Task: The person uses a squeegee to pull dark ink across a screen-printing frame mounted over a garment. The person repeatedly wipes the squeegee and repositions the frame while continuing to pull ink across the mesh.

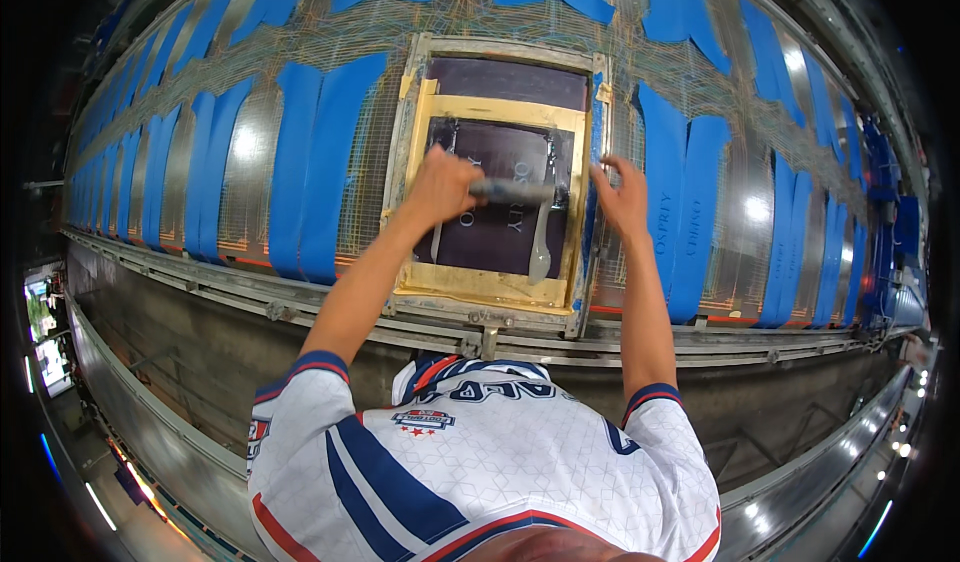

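Note:
A screen printing frame (402,152) lies over the table, with yellow tape around its dark mesh (485,237). Pale lettering shows on the mesh. My left hand (440,187) is closed on the end of a squeegee (512,190), which is smeared by motion and lies crosswise over the mesh. A streak of whitish, glossy ink (540,254) runs down the mesh near its right side. At the frame's right edge is my right hand (622,194), its thumb and fingers apart and holding nothing I can see; whether it touches the frame I cannot tell.
Blue fabric pieces (295,172) lie in rows along the long table, left, right and beyond the frame. Some pieces (672,217) on the right bear printed lettering. A metal rail (250,297) edges the table's near side. Blue machinery (890,222) stands far right.

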Action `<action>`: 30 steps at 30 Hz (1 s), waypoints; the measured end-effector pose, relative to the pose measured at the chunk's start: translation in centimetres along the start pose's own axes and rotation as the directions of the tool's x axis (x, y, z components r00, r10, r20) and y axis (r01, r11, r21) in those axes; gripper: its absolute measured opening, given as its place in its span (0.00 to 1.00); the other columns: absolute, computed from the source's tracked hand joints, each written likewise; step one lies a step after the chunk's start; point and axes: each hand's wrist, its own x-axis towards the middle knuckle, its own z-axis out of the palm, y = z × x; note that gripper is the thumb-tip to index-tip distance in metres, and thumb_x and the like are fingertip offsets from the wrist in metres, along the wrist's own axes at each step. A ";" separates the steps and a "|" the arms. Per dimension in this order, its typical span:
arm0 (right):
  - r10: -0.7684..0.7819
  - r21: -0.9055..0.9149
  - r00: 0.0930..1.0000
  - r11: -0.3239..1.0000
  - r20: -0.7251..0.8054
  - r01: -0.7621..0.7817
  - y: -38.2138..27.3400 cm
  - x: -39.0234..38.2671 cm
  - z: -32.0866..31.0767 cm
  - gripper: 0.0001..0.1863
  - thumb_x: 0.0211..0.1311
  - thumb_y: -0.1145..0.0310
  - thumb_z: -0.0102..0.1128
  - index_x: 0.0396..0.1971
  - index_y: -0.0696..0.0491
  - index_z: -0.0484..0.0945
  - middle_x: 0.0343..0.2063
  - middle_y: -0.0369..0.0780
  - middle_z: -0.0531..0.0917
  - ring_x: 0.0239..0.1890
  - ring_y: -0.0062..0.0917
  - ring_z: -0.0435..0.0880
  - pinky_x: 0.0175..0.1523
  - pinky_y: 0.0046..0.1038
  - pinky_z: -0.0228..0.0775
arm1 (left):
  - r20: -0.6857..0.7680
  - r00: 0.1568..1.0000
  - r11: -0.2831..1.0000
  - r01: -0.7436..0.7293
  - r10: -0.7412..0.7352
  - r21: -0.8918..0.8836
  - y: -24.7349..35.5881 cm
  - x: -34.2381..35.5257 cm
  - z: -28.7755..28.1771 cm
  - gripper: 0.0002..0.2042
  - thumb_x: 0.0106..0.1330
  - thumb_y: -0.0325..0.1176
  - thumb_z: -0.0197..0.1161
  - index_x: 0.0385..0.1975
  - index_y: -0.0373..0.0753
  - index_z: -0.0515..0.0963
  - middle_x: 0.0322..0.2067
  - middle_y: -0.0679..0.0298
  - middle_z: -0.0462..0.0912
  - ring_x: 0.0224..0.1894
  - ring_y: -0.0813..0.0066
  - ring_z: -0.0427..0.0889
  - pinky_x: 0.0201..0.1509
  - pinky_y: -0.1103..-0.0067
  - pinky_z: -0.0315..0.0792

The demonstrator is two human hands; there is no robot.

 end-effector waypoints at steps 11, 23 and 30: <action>-0.158 -0.338 0.860 0.873 0.484 0.351 -7.1 10.5 4.6 0.21 0.49 0.52 0.72 0.37 0.53 0.85 0.29 0.49 0.86 0.37 0.47 0.85 0.47 0.42 0.76 | 0.014 0.999 0.998 0.031 -0.032 0.051 -5.1 9.5 -1.6 0.22 0.46 0.49 0.78 0.38 0.43 0.88 0.25 0.61 0.86 0.32 0.60 0.84 0.46 0.66 0.70; -0.187 -0.239 0.819 0.901 0.542 0.363 -9.1 -9.6 3.6 0.17 0.44 0.60 0.77 0.35 0.51 0.84 0.26 0.42 0.84 0.39 0.37 0.83 0.49 0.39 0.71 | 0.022 0.999 0.998 0.027 -0.026 -0.053 5.2 -9.0 2.2 0.14 0.45 0.46 0.78 0.27 0.48 0.84 0.27 0.67 0.84 0.33 0.71 0.81 0.46 0.69 0.66; -0.131 -0.282 0.845 0.907 0.519 0.314 -8.7 1.3 3.8 0.17 0.46 0.57 0.76 0.33 0.52 0.85 0.26 0.47 0.86 0.34 0.45 0.86 0.45 0.44 0.76 | 0.012 1.000 0.999 0.012 -0.013 0.050 0.0 0.9 -0.3 0.14 0.45 0.44 0.78 0.29 0.46 0.86 0.27 0.65 0.85 0.35 0.62 0.83 0.47 0.66 0.66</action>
